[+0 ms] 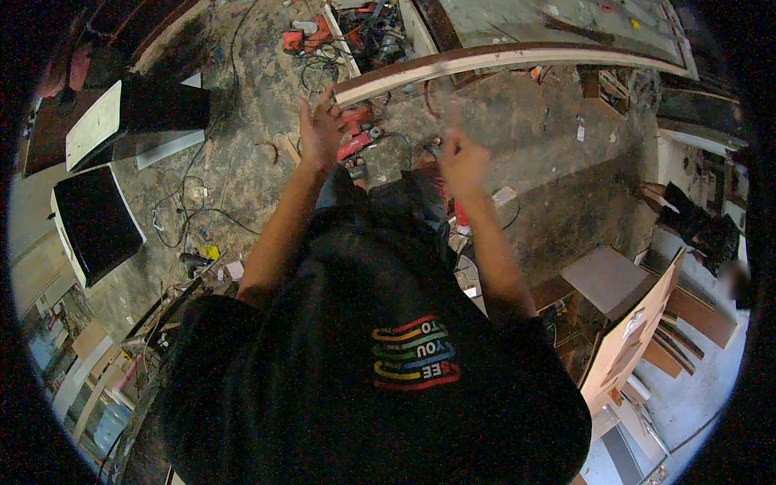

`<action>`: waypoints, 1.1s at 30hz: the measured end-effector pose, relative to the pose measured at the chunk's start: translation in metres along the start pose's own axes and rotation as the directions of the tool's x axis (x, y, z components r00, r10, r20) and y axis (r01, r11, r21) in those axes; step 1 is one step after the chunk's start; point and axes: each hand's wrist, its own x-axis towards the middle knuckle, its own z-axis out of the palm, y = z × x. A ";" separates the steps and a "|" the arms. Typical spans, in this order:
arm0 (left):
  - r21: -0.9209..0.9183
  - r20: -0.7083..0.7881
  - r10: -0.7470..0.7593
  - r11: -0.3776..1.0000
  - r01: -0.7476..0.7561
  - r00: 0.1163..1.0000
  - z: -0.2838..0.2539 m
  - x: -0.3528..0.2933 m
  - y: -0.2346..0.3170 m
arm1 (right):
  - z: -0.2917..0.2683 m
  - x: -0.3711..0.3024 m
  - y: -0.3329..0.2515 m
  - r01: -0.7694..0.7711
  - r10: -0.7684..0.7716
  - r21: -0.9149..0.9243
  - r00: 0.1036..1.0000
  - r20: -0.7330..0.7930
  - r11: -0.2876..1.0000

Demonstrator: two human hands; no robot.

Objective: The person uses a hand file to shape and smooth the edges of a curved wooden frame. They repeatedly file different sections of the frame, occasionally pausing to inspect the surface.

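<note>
My left hand (321, 133) is raised with its fingers spread, beside the near left end of a long wooden beam (517, 58). The beam has a pale front face and runs across to the right. My right hand (467, 166) is closed and smeared by motion, in front of the beam. A thin blurred streak rises from it toward the beam, too faint for me to name. Below and between my hands, a red power tool (353, 145) lies on the floor by my feet.
Cables (190, 214) snake over the stained concrete floor (558, 153). Red tools (305, 36) and an open box of tangled gear (372, 32) sit ahead. Dark cabinet-like panels (97, 222) stand at left. Wooden boards (634, 331) lean at the lower right.
</note>
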 end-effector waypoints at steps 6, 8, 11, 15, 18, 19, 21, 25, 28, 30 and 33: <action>-0.006 0.032 -0.003 1.000 0.003 0.999 -0.006 0.001 -0.005 | -0.001 -0.014 -0.023 0.338 -0.326 -0.050 0.930 0.170 0.940; -0.004 0.043 -0.009 1.000 0.009 0.999 -0.007 0.002 -0.004 | -0.008 -0.012 -0.028 0.439 -0.417 -0.084 0.887 0.196 0.895; -0.056 0.061 -0.027 0.998 0.031 0.998 -0.009 0.002 -0.002 | -0.018 -0.004 -0.026 0.126 -0.144 -0.158 0.984 -0.104 0.979; -0.035 0.039 -0.049 0.998 0.050 0.998 -0.009 0.001 0.002 | -0.010 -0.004 -0.020 0.423 -0.389 -0.186 0.901 0.193 0.887; -0.003 0.044 -0.051 0.999 0.051 0.998 -0.009 0.002 0.004 | -0.001 -0.002 -0.012 0.380 -0.332 -0.226 0.916 0.225 0.897; 0.001 0.060 -0.045 0.999 0.045 0.997 -0.009 0.003 0.004 | 0.001 -0.001 -0.010 0.326 -0.313 -0.176 0.945 0.096 0.929; 0.033 0.075 -0.073 0.997 0.071 0.995 -0.011 0.003 0.006 | 0.004 -0.002 -0.010 0.185 -0.196 -0.117 0.977 -0.088 0.976; 0.111 0.085 -0.040 0.993 0.030 0.996 -0.008 0.007 0.008 | -0.004 0.001 -0.011 0.450 -0.440 -0.166 0.893 0.092 0.878; 0.309 -0.096 0.091 0.949 -0.058 0.991 0.002 0.011 0.008 | -0.016 0.014 0.001 0.354 -0.359 -0.208 0.933 0.014 0.912; 0.483 -0.139 0.269 0.858 -0.172 0.953 0.009 0.014 0.008 | -0.020 0.026 0.021 0.194 -0.210 -0.113 0.965 -0.154 0.975; 0.663 -0.081 0.438 0.694 -0.280 0.895 0.017 0.022 0.010 | -0.006 0.031 0.056 0.346 -0.337 -0.293 0.938 0.084 0.891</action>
